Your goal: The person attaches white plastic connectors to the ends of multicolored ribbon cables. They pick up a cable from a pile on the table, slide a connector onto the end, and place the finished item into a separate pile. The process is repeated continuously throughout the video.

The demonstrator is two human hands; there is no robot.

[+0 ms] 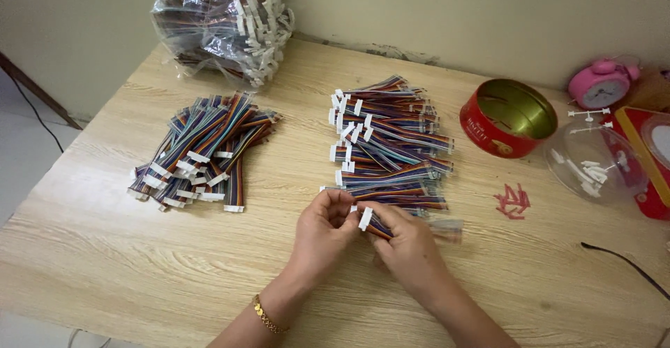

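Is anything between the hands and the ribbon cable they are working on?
No. Both hands already touch it: the right hand grips the ribbon cable with its white connector sticking up, and the left hand pinches at that end. The middle pile of cables lies just behind, not between.

This looks like a room in a home used for piecework: a light wood-grain table stands against a plain pale wall, with bare floor showing at the near left. Household things sit at the far right of the table, namely a pink twin-bell alarm clock, an open round red tin with a gold inside, and a clear plastic dome lid holding small white parts. The work itself is in bulk, with heaps of rainbow ribbon cables on the table and a clear bag of the same cables at the far left by the wall.
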